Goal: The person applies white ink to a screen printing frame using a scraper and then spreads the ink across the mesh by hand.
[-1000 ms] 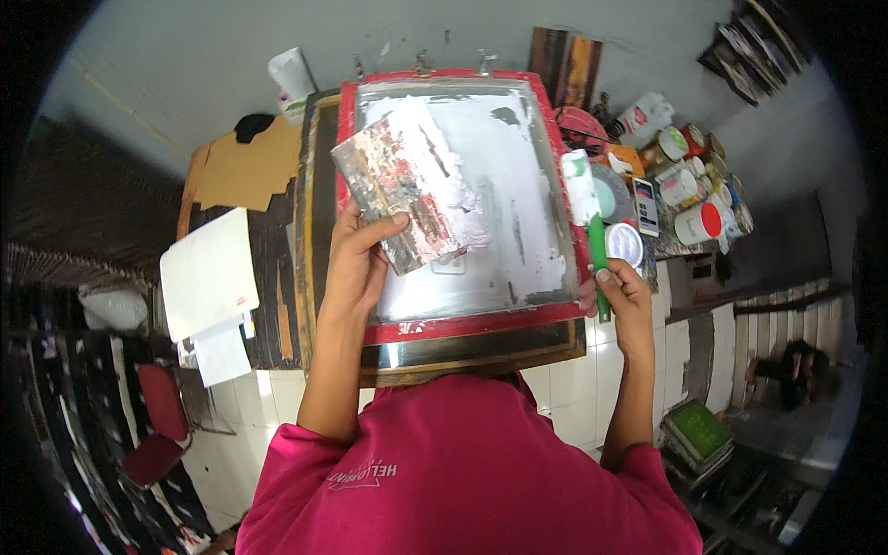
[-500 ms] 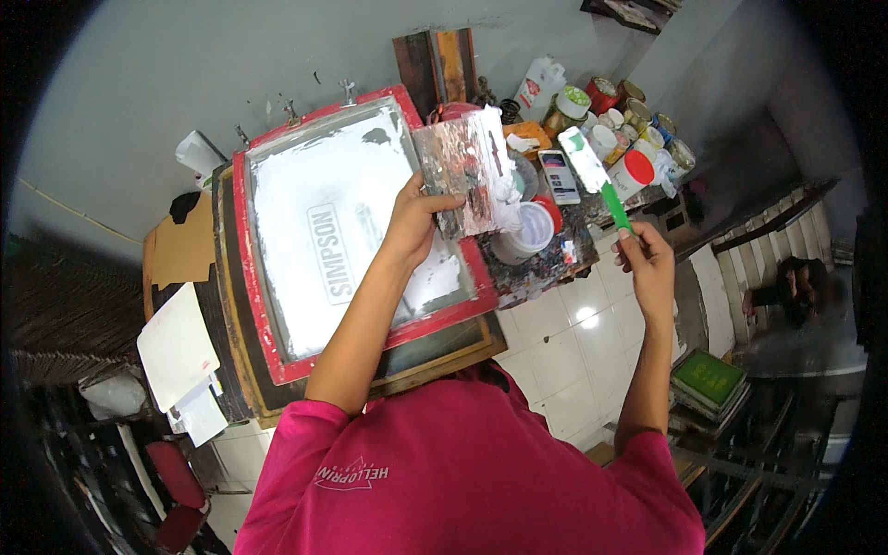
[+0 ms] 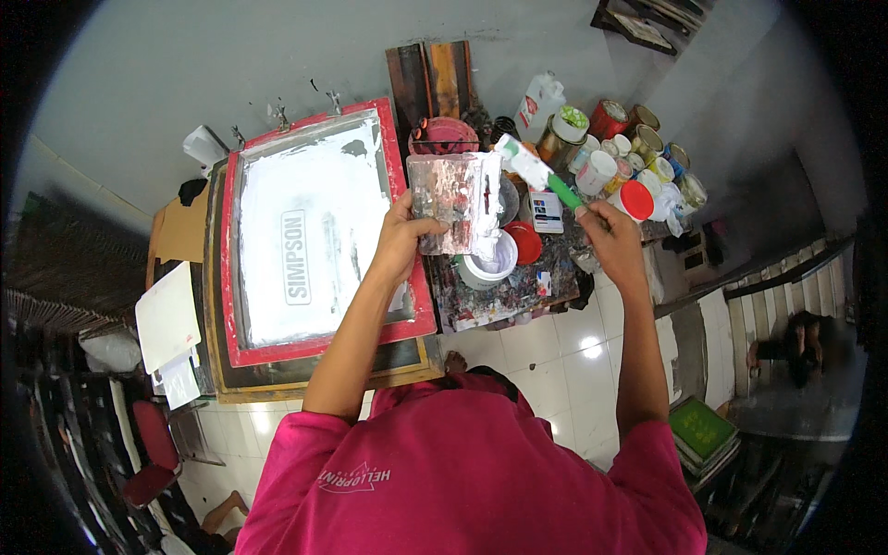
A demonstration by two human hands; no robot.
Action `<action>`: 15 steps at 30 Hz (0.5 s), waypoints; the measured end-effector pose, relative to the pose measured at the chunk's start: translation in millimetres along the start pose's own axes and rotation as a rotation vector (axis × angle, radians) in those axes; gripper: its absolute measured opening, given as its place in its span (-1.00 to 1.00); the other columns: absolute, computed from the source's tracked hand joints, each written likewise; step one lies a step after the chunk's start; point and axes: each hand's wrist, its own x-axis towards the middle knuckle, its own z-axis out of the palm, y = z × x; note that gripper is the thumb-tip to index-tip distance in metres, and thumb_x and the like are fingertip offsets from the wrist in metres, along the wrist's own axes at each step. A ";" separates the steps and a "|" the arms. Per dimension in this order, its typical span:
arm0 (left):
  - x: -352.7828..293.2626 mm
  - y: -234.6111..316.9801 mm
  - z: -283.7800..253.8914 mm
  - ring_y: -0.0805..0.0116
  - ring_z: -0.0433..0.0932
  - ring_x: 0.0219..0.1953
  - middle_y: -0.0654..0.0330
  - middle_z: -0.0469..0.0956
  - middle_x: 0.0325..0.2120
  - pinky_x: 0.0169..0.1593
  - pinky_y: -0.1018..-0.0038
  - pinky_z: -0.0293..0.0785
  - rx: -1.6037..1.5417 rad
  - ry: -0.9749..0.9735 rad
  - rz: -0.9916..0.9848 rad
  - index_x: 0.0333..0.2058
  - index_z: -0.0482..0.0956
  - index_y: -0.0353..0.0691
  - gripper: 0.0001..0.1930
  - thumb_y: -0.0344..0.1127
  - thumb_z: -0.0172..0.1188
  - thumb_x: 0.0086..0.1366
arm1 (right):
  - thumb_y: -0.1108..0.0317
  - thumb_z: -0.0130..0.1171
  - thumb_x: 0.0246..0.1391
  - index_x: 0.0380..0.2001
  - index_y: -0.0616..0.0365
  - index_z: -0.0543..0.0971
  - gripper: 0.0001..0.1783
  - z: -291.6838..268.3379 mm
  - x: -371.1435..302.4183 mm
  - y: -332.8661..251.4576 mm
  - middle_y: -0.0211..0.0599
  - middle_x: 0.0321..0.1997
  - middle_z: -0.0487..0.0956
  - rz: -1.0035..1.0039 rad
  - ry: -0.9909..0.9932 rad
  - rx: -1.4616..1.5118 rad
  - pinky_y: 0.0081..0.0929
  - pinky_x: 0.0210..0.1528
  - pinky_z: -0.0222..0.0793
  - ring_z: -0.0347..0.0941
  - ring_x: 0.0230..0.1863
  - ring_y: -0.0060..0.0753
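Observation:
My left hand [image 3: 398,242] grips an ink-stained squeegee [image 3: 449,199], fingers behind and thumb across its face. Thick white ink clings along its right edge, above an open white tub [image 3: 481,276]. In my right hand [image 3: 612,242] is a green-handled spatula [image 3: 564,191], tilted up to the left. White ink coats its blade, whose tip is close to the squeegee's upper right corner; I cannot tell whether they touch. Left of the squeegee lies a screen printing frame [image 3: 421,277] with a red border, its mesh smeared with white ink around a grey lettered design.
Right of the tub are a red lid [image 3: 524,242] and a phone [image 3: 547,213] on the stained table [image 3: 504,305]. Several ink cans and jars crowd the back right, including a red-lidded tub [image 3: 633,200]. A pink bucket [image 3: 444,136] stands behind the squeegee.
The spatula has moved left and down toward the squeegee, its blade now near the inked edge. The squeegee has turned more upright and sits over the tub. The view has shifted slightly.

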 end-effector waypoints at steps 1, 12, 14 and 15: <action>-0.2 -0.9 2.9 0.34 0.58 -0.13 0.12 0.59 -0.13 0.02 0.43 0.51 0.003 0.008 0.003 0.03 0.44 -0.35 -0.46 -0.73 0.15 -0.01 | 0.14 0.17 0.21 -0.38 0.26 0.56 -0.66 -1.4 2.5 3.3 -0.39 -0.64 0.46 0.037 -0.056 0.067 -0.47 -0.48 0.27 0.38 -0.56 -0.59; -0.3 -12.1 15.7 0.33 0.58 -0.11 0.12 0.59 -0.11 0.02 0.44 0.50 0.056 0.057 0.070 0.04 0.43 -0.37 -0.45 -0.74 0.14 -0.01 | 0.14 0.19 0.22 -0.36 0.20 0.61 -0.69 -8.2 -4.8 7.6 -0.51 -0.63 0.43 0.184 -0.136 0.422 -0.64 -0.59 0.06 0.24 -0.61 -0.74; -0.4 -14.0 15.4 0.34 0.59 -0.11 0.12 0.59 -0.11 0.02 0.44 0.50 0.063 0.067 0.078 0.04 0.44 -0.37 -0.45 -0.75 0.14 -0.01 | 0.15 0.20 0.22 -0.35 0.24 0.60 -0.68 -6.7 -3.4 11.8 -0.48 -0.63 0.44 0.116 -0.087 0.341 -0.59 -0.57 0.11 0.27 -0.61 -0.70; -0.9 -15.5 15.8 0.34 0.59 -0.11 0.12 0.60 -0.11 0.02 0.44 0.50 0.066 0.077 0.081 0.03 0.44 -0.37 -0.45 -0.75 0.14 -0.01 | 0.16 0.20 0.22 -0.34 0.24 0.59 -0.69 -5.0 -3.7 11.5 -0.45 -0.63 0.44 0.059 -0.052 0.289 -0.55 -0.55 0.14 0.29 -0.60 -0.66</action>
